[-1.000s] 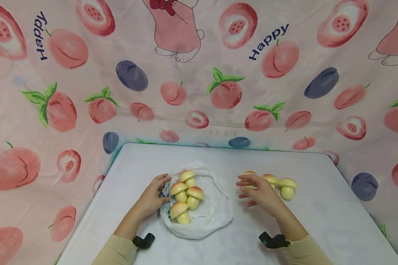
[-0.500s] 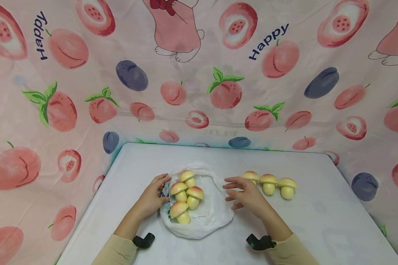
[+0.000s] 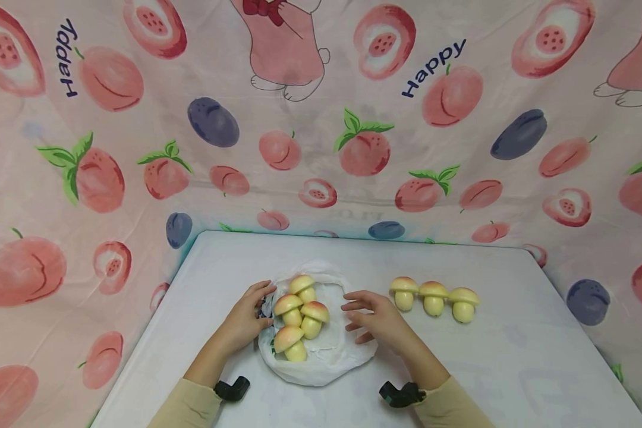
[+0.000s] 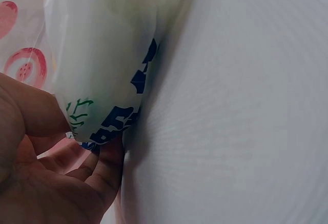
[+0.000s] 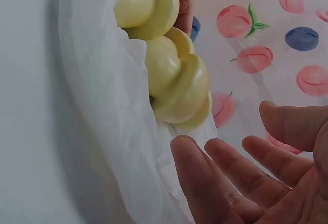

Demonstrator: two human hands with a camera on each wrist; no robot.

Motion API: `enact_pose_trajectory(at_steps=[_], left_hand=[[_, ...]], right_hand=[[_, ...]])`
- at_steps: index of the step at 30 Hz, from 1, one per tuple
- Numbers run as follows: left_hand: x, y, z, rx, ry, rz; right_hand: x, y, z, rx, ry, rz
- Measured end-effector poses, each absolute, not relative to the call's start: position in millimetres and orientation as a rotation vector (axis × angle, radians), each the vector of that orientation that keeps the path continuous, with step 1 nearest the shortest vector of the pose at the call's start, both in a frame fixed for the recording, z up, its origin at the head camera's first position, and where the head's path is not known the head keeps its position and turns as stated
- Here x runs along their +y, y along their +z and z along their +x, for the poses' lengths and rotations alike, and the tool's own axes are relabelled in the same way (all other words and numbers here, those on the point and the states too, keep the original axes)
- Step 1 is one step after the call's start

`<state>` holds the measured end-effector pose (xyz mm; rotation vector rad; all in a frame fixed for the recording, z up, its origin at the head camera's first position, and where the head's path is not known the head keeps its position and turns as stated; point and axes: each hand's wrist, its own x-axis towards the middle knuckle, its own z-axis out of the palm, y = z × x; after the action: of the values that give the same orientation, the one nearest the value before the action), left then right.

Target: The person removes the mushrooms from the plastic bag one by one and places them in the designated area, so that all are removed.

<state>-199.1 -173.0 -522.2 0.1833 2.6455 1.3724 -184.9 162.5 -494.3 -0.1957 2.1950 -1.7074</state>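
Observation:
A white plastic bag (image 3: 353,351) lies on the table with its mouth spread wide. Several yellow toy mushrooms (image 3: 314,320) with reddish caps sit in its left half. My left hand (image 3: 244,318) grips the bag's left side; in the left wrist view its thumb and fingers are around the edge with blue and green print (image 4: 115,119). Over the bag's right rim is my right hand (image 3: 377,321), fingers spread and holding nothing. The right wrist view has its fingers (image 5: 192,167) close to the bag; whether they touch it I cannot tell.
Three more toy mushrooms (image 3: 434,298) stand in a row on the white table (image 3: 513,356), right of the bag. Behind the table hangs a pink fruit-print cloth (image 3: 321,119), which also runs along both sides.
My right hand has moved left from in front of the row of three mushrooms to the bag's right rim, uncovering the row. My left hand and the bag have stayed put.

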Motion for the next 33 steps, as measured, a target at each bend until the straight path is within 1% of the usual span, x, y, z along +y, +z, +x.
enact_pose_trajectory(at_steps=[11,18,33], left_hand=[[-174,-524,-199,2.650,1.357,0.170],[-175,-525,-200,2.652,1.353,0.185],[-174,-525,-201,2.655,1.359,0.193]], right_hand=[[144,-498,-188,2.167,-1.713,-0.206],[132,-501,-188,2.156,-1.712,-0.161],[115,-508,-188,2.179,-1.720,-0.141]])
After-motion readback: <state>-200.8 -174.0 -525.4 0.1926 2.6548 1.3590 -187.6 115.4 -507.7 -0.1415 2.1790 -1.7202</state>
